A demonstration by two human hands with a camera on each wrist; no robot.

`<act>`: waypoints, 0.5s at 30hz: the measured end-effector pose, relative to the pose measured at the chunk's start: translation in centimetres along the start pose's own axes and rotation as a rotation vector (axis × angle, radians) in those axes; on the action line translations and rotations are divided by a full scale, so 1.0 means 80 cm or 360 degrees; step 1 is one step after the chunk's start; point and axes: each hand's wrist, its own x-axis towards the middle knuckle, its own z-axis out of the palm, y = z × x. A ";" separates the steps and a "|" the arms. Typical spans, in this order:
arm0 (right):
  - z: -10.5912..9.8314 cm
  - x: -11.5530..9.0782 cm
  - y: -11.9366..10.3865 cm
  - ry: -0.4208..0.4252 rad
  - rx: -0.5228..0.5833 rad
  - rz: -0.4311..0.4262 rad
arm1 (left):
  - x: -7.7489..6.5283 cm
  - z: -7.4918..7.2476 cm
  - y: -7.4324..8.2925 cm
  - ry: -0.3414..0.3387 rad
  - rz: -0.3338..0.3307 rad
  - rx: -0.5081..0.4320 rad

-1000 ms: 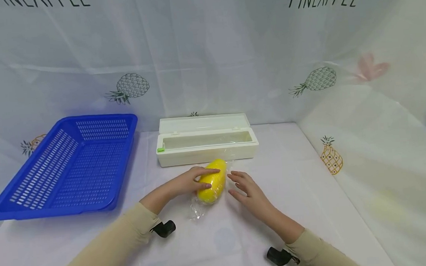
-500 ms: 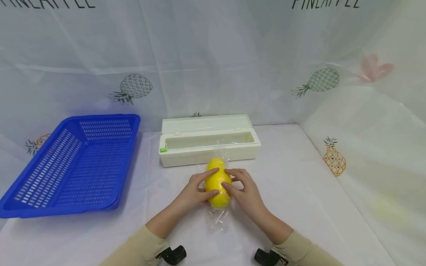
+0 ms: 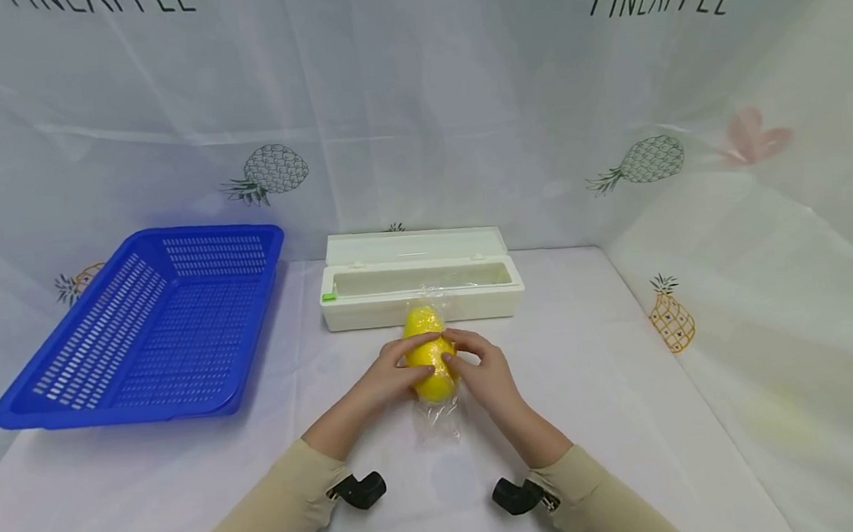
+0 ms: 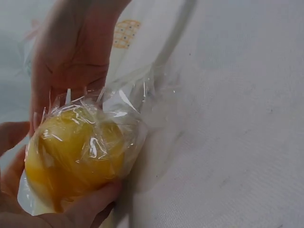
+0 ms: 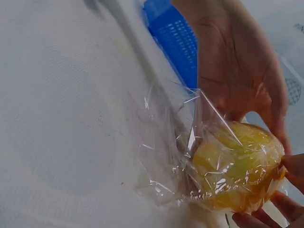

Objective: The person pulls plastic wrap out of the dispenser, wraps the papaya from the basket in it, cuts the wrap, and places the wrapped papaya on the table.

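Observation:
An oblong yellow fruit [image 3: 430, 351], loosely wrapped in clear plastic film [image 3: 439, 422], lies between my two hands in the head view. My left hand [image 3: 388, 374] grips it from the left, with thumb and fingers on its upper side. From the right, my right hand [image 3: 486, 370] pinches at the fruit and film, its fingertips close to the left hand's. Crinkled film sticks out past both ends of the fruit. The left wrist view shows the fruit [image 4: 76, 147] under shiny folds, and film [image 5: 161, 166] spreads loosely off its end in the right wrist view.
Just behind the fruit stands a long white film dispenser box [image 3: 422, 308], its lid [image 3: 417, 244] raised and a green tab at its left end. A blue plastic basket [image 3: 252, 346] sits at the left. Pineapple-printed cloth [image 3: 446, 131] hangs behind the white-covered table [image 3: 589, 328].
My right hand came in from the right and took hold of the wrapped fruit. The fruit turned from slanted to nearly straight, then shifted slightly toward the box.

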 end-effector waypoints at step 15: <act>-0.014 -0.037 0.006 0.0051 0.0060 0.0366 | 0.014 0.011 0.009 0.0114 -0.0172 0.0205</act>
